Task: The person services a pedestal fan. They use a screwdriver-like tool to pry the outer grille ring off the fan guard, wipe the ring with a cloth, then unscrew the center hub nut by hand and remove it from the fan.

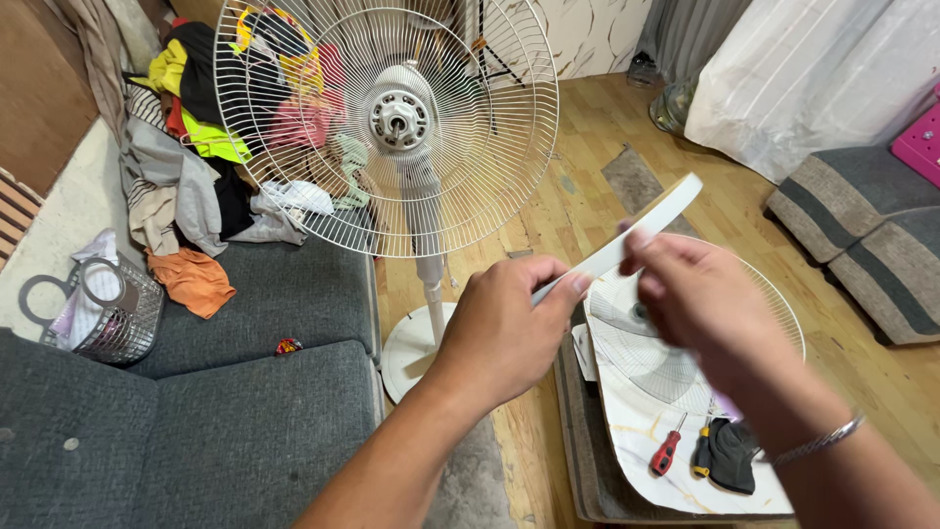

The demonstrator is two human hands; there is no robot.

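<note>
Both hands, left hand (504, 328) and right hand (690, 294), grip a curved white plastic band (641, 233) (before the fan grille (294, 186))

Bare forearms, thin silver bracelet (821, 441) on the right wrist

Open air is left between the raised hands and the standing fan's rear grille (387, 127), which blocks the way ahead together with its pole (431, 284) and round base (411, 353). To the left, passage is barred by the grey sofa (196, 431), a clothes pile (196, 147) and a wire basket (108, 313). Below right, the low table (627, 460) is taken up by the loose front grille (685, 323), two screwdrivers (669, 451) and a dark cloth (734, 456). Bare wooden floor (607, 137) is left beyond.
</note>
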